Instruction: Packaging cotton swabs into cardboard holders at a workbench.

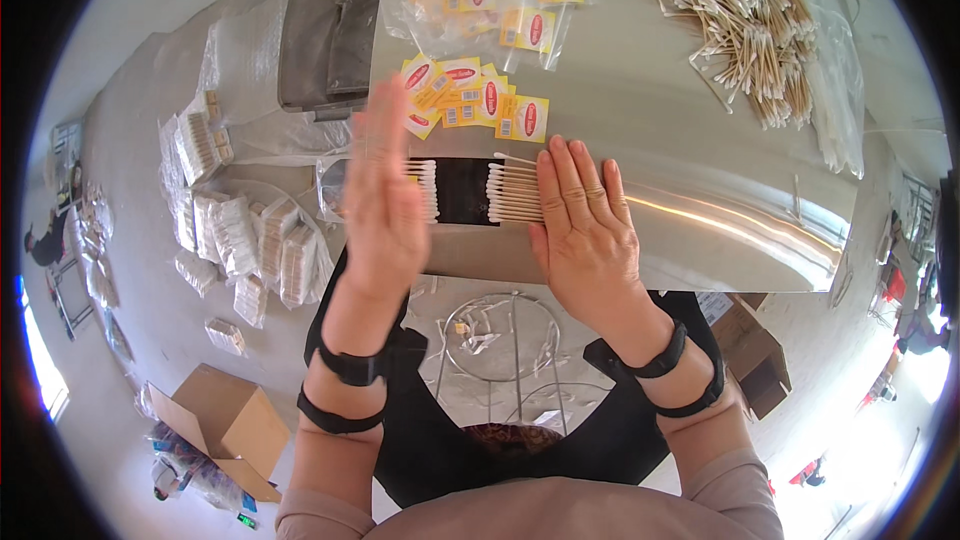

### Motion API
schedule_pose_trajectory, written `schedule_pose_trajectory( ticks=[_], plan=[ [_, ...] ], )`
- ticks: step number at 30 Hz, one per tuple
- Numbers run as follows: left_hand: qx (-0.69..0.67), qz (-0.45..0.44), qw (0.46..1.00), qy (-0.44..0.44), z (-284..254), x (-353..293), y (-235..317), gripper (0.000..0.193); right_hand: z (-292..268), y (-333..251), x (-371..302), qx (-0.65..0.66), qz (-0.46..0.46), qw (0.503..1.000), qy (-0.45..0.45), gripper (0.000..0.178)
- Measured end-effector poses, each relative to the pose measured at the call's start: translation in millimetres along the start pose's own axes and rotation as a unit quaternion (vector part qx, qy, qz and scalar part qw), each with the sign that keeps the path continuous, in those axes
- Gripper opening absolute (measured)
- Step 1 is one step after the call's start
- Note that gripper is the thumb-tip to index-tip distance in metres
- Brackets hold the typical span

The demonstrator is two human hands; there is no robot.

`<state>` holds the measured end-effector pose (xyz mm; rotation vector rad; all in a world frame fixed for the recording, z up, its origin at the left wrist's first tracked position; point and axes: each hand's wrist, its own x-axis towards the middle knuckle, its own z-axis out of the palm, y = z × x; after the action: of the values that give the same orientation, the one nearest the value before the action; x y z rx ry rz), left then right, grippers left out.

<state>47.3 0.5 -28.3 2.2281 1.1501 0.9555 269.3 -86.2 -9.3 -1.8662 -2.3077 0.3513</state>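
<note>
Swabs (515, 192) in two rows, white tips facing each other across black strip (462, 192)

Both rows on metal table (640, 90), long axis left-right, roughly square to the forearms. Right row directly under right hand (590, 220): palm down, fingers straight and close together, laid over the sticks, no pinch visible. One swab askew at far edge. Left row (426, 190) nearest left hand (387, 205), tips poking out just right of it. Left hand edge-on, fingers extended and together, no visible grip.

Hidden: outer stick ends of both rows, behind the hands. Left hand blurred; can't tell if touching swabs or just above. Can't make out how clear plastic (332, 190) beyond left hand meets that row.
</note>
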Motion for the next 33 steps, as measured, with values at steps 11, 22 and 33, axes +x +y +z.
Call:
schedule_pose_trajectory(
  ticks=[11, 22, 33],
  plan=[
    [0.174, -0.121, 0.972, -0.106, -23.4, -13.0, -18.1, 0.057, 5.3, -26.0, 16.0, 0.031, -0.036, 0.999, 0.002, 0.070],
    [0.071, -0.128, 0.985, -0.093, -19.8, -16.1, -27.6, 0.064, 6.4, -29.0, 17.9, -0.002, -0.029, 1.000, -0.010, 0.068],
    [0.026, -0.113, 0.990, -0.084, -17.3, -18.1, -34.0, 0.063, 6.8, -29.4, 19.2, -0.009, -0.033, 0.999, -0.006, 0.067]
  ],
)
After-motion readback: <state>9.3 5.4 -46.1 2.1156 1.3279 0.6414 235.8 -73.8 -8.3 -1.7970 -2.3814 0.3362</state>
